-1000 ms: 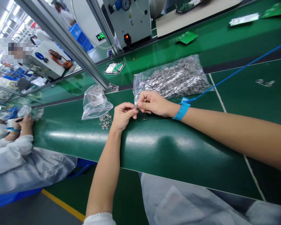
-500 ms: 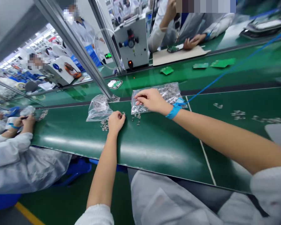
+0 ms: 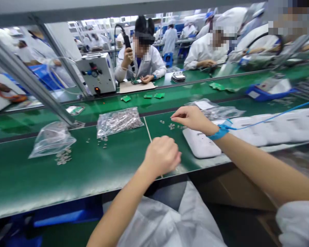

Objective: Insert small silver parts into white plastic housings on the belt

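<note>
My left hand (image 3: 162,154) is curled closed above the green bench, left of the nearest white plastic housing (image 3: 203,145); whatever its fingers hold is hidden. My right hand (image 3: 192,118), with a blue wrist strap (image 3: 222,129), hovers over the back of that housing. Its thumb and fingertips are pinched together, and anything between them is too small to name. Small metal parts (image 3: 171,126) lie just below and left of those fingertips. A clear bag of metal parts (image 3: 121,120) lies farther left. Beside another clear bag (image 3: 53,137) is a small pile of metal parts (image 3: 63,156).
White housings (image 3: 257,128) stand in a row to the right, with a blue cord (image 3: 278,116) crossing above. Green circuit boards (image 3: 126,98) lie on the belt behind. A metal post (image 3: 38,73) rises at left. Across the belt, a co-worker (image 3: 141,58) holds a tool.
The view has swung right, bringing the row of white housings into sight. Both hands have moved right, away from the bags and the loose metal parts beside them.
</note>
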`<state>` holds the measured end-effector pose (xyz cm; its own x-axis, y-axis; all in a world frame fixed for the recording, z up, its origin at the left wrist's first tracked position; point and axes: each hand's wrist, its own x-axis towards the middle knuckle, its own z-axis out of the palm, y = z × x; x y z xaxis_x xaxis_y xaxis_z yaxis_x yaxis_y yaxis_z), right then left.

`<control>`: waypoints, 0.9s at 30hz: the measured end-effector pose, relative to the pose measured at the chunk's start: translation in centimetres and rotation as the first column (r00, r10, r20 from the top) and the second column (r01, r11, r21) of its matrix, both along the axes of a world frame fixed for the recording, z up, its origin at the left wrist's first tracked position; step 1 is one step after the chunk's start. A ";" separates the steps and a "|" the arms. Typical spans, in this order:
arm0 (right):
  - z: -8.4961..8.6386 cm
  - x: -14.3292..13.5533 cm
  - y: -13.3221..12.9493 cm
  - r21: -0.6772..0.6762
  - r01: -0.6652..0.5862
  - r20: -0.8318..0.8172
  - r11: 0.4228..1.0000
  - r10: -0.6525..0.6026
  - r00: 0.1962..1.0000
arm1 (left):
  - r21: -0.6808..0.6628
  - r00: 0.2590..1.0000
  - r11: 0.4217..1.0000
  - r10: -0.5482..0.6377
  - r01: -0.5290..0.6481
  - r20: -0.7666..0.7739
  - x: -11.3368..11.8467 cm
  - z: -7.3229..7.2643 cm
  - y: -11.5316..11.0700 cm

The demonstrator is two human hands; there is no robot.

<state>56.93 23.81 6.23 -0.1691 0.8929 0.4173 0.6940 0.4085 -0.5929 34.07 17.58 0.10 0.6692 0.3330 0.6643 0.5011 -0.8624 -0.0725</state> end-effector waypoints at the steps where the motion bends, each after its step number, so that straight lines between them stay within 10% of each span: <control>1: -0.5 1.5 -1.2 -0.011 0.076 -0.034 0.997 -0.076 0.997 | -0.014 0.996 0.998 -0.068 0.067 -0.059 3.2 0.0 -0.5; 6: -4.5 6.9 -7.7 -0.059 0.464 -0.296 0.884 -0.460 0.838 | -0.041 0.915 0.968 -0.249 0.249 -0.318 12.9 -0.6 2.5; 11: -8.7 7.5 -12.1 -0.189 0.598 -0.339 0.779 -0.623 0.705 | -0.043 0.852 0.966 -0.245 0.255 -0.462 12.6 -1.4 3.1; 22: -8.4 -3.3 -12.0 -0.023 0.056 -0.306 0.998 -0.060 0.950 | -0.062 0.937 0.987 0.121 -0.149 -0.328 0.9 -1.9 -8.6; 27: -8.0 -7.6 -9.5 0.004 -0.304 -0.310 0.953 0.291 0.905 | -0.099 0.929 0.924 0.366 -0.370 -0.057 -2.8 -2.5 -11.8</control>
<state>49.38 14.30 -1.73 -0.3012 0.8392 0.4528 0.3279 0.5371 -0.7772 31.31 5.81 -2.36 0.5091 0.6278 0.5888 0.7835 -0.6212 -0.0151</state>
